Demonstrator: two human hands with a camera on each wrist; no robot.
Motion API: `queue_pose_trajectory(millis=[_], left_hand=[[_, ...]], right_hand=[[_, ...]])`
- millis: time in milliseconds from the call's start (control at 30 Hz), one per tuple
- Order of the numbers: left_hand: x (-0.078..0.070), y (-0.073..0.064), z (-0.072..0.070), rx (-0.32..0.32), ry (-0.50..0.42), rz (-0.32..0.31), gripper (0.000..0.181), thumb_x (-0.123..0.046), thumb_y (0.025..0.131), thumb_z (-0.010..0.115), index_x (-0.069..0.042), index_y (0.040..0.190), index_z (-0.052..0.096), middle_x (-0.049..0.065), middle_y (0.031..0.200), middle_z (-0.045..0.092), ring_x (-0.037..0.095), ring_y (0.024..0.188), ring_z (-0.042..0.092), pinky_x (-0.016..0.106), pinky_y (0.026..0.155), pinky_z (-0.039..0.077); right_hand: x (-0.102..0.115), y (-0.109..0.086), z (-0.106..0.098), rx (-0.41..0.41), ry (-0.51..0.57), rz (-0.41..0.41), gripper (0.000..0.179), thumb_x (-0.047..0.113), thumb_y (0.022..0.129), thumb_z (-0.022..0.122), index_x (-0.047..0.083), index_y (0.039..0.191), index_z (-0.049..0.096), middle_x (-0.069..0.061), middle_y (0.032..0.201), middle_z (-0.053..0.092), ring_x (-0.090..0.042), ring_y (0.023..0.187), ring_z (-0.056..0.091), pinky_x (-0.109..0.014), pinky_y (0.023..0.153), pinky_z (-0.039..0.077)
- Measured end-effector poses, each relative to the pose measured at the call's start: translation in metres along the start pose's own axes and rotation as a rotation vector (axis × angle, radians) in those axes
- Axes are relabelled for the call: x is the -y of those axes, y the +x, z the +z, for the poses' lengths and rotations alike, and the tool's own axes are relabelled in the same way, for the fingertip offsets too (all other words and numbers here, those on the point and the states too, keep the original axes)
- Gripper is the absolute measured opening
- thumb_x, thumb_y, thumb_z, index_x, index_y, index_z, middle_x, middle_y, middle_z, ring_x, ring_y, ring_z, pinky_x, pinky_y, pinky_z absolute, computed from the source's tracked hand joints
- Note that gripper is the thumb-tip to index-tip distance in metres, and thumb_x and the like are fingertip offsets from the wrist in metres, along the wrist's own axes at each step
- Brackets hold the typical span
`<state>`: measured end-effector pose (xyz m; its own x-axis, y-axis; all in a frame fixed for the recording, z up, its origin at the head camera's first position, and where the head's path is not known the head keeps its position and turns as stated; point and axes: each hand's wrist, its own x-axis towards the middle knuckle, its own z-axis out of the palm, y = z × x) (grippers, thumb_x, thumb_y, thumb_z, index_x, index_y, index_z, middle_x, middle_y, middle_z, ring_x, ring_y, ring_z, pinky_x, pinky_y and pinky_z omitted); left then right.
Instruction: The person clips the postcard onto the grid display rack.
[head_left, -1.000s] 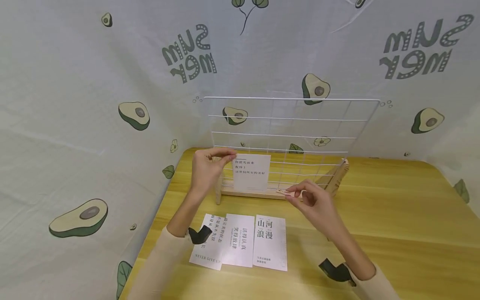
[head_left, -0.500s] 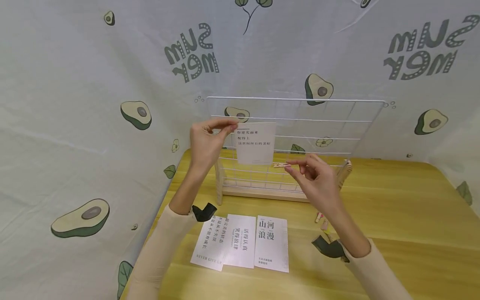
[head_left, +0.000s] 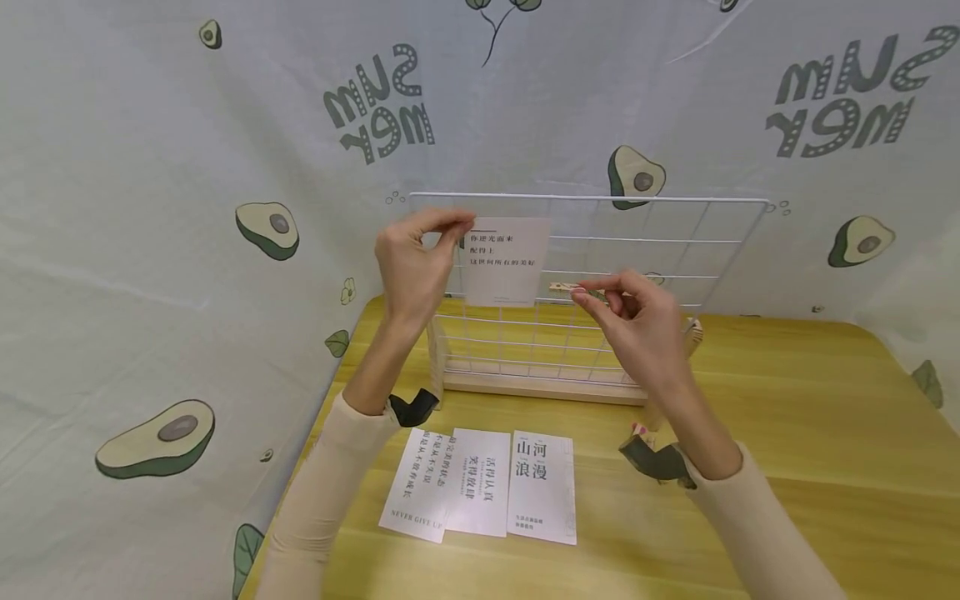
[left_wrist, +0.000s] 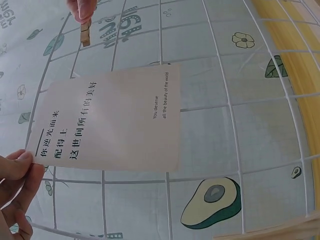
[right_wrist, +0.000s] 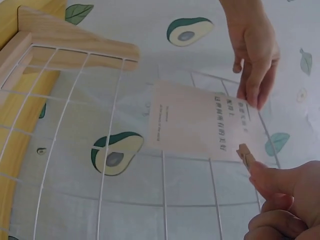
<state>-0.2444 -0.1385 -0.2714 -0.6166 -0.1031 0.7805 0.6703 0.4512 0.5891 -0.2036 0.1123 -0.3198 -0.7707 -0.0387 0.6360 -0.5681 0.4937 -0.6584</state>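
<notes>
My left hand [head_left: 416, 267] pinches the upper left corner of a white printed card [head_left: 504, 265], held upright in front of a white wire grid [head_left: 600, 238]. In the left wrist view the card [left_wrist: 115, 120] overlaps the grid's upper part, its lettering facing me. Between thumb and forefinger my right hand [head_left: 637, 329] pinches a small wooden clothespin [head_left: 562, 287], just right of the card. The right wrist view shows the clothespin [right_wrist: 244, 152] pointing toward the card's edge.
The grid stands in a wooden base [head_left: 540, 388] at the back of the wooden table [head_left: 810, 500]. Three printed cards lie in front, the rightmost card [head_left: 542, 492] nearest my right sleeve. More small clothespins [head_left: 643, 432] lie partly behind that wrist. A patterned curtain [head_left: 165, 292] hangs behind.
Both hands have risen, bringing the card from low near the base up to the grid's top rows. The clothespin has come up alongside it, still pinched.
</notes>
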Motion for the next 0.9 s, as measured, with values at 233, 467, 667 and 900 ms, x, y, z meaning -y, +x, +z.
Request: queue_pose_trajectory(millis=[233,467,667,900], left_hand=[[0.004,0.005,0.001,-0.02,0.071,0.056,0.007,-0.004,0.091,0.077,-0.001,0.096,0.082,0.013,0.095,0.081,0.024,0.083,0.077,0.034,0.08,0.059],[0.005,0.006,0.003,-0.017,0.075,0.053,0.006,-0.004,0.091,0.078,-0.001,0.095,0.082,0.013,0.094,0.081,0.024,0.082,0.076,0.034,0.08,0.059],[0.005,0.008,0.005,-0.013,0.09,0.068,0.007,-0.004,0.091,0.077,-0.001,0.095,0.082,0.012,0.095,0.081,0.025,0.084,0.077,0.034,0.084,0.057],[0.005,0.009,0.006,-0.035,0.119,0.08,0.007,-0.005,0.092,0.077,-0.002,0.095,0.082,0.012,0.095,0.081,0.025,0.085,0.077,0.034,0.089,0.047]], right_hand=[[-0.003,0.015,-0.001,0.016,-0.005,0.066,0.016,0.011,0.091,0.079,0.005,0.106,0.08,-0.002,0.069,0.033,-0.009,0.057,0.027,-0.024,0.05,0.022],[-0.001,0.023,0.003,0.037,0.017,0.109,0.016,0.014,0.094,0.077,0.001,0.102,0.079,-0.002,0.068,0.031,-0.011,0.059,0.028,-0.024,0.051,0.023],[-0.003,0.026,0.006,0.012,0.007,0.114,0.016,0.012,0.094,0.076,-0.003,0.098,0.077,-0.003,0.066,0.035,-0.008,0.058,0.027,-0.023,0.05,0.022],[-0.002,0.029,0.012,0.01,-0.011,0.113,0.015,0.011,0.094,0.076,-0.004,0.098,0.077,-0.003,0.063,0.044,-0.006,0.055,0.024,-0.021,0.049,0.02]])
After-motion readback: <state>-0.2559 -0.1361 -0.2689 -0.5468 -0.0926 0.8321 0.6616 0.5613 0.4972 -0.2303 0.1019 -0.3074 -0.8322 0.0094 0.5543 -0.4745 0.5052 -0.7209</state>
